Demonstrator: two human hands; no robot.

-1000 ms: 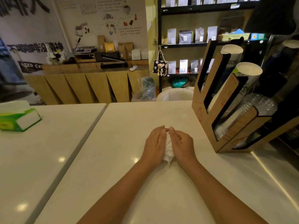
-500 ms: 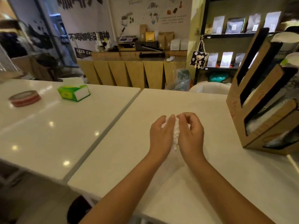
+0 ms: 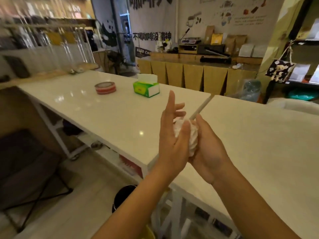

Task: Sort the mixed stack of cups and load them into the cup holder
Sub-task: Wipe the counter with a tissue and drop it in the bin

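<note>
I hold a crumpled white tissue [image 3: 191, 135] between my two hands, above the near edge of the white counter [image 3: 259, 144]. My left hand [image 3: 172, 135] lies against the left side of the tissue; its fingers are straight and spread, pointing up and away from me, and only the palm and the thumb touch the paper. My right hand [image 3: 207, 150] is on the right side of the tissue and cups it from below, with the fingers curled around it.

Below the hands, near the foot of the counter, a dark round bin [image 3: 123, 197] stands on the pale floor.

To the left of the counter, with a narrow gap between, is a second white table [image 3: 103, 114]. On it, further from me than the hands, stands a green tissue box [image 3: 146, 86], and to the left of the box lies a red and white roll of tape [image 3: 105, 87].

Behind the counter, far away, is a wooden bar [image 3: 198, 75] with brown paper bags [image 3: 231, 42] on top.

The cups and the cup holder are not in this view.
</note>
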